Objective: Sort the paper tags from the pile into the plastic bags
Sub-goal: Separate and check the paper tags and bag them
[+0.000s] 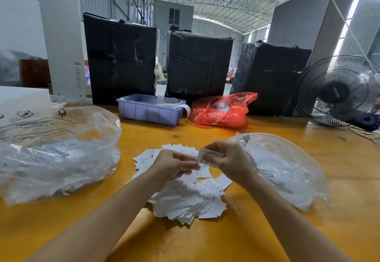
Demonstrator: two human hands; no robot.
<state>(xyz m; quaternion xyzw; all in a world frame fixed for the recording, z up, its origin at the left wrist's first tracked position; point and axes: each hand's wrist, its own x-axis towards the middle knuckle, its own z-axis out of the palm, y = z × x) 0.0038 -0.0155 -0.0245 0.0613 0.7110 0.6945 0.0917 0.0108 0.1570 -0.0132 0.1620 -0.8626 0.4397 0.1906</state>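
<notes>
A person's right hand (pixel 223 155) pinches a small stack of white tags (pixel 207 155) marked XS above a pile of tags (pixel 189 198) on a yellow table (pixel 185 241). The left hand (pixel 174 165), fingers curled, meets the stack's lower edge and pinches it. One clear bag (pixel 57 154) lies at nine o'clock of the pile, another (pixel 287 167) at three. A blue tray (pixel 150 111) and a red bag (pixel 222 109) sit at twelve o'clock.

The pile of tags (pixel 185 196) lies on the table (pixel 205 241) between two plastic bags: the left bag (pixel 57 152) and the right bag (pixel 287 167). A tray (pixel 148 111) sits behind.
</notes>
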